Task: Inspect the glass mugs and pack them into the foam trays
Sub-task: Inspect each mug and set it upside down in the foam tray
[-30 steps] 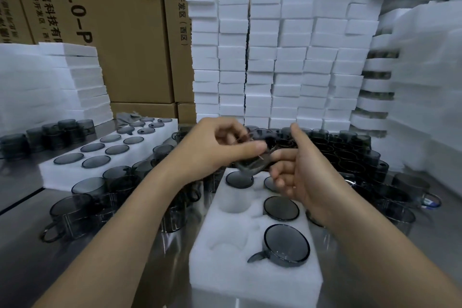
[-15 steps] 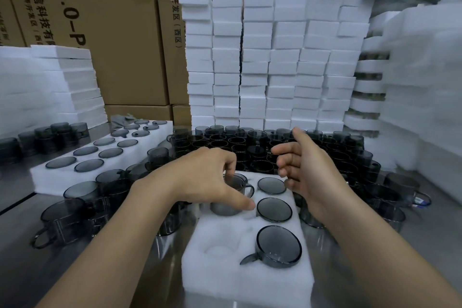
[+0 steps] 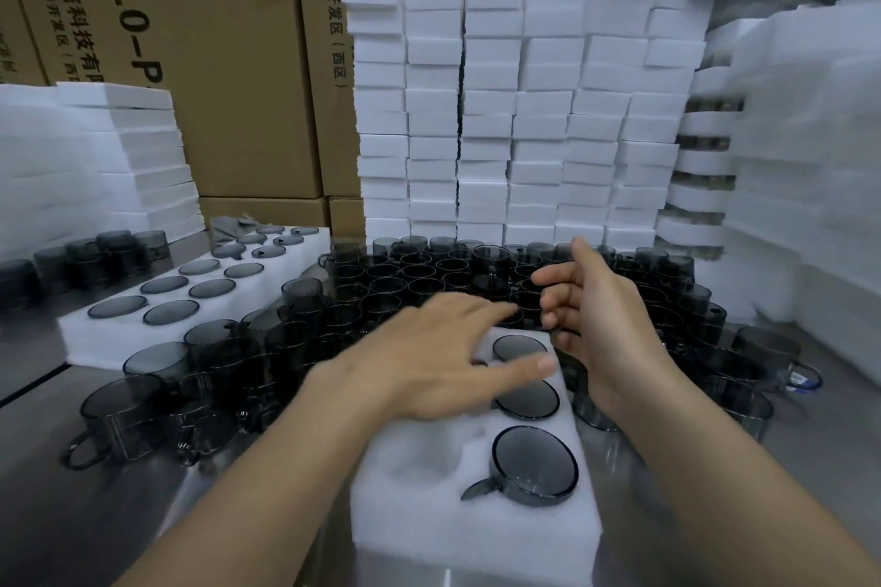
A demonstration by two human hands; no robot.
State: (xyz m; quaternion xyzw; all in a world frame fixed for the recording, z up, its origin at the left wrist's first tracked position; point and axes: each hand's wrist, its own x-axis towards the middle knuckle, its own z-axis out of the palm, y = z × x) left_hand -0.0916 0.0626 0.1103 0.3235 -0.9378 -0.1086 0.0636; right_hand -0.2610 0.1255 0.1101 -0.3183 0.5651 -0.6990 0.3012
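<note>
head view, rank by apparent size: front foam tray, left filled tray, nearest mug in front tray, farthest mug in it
1. front foam tray: largest, though closest to camera.
2. left filled tray: smaller in frame, but farther; true order unsure.
3. nearest mug.
4. farthest mug: looks smallest, also farther back.
</note>
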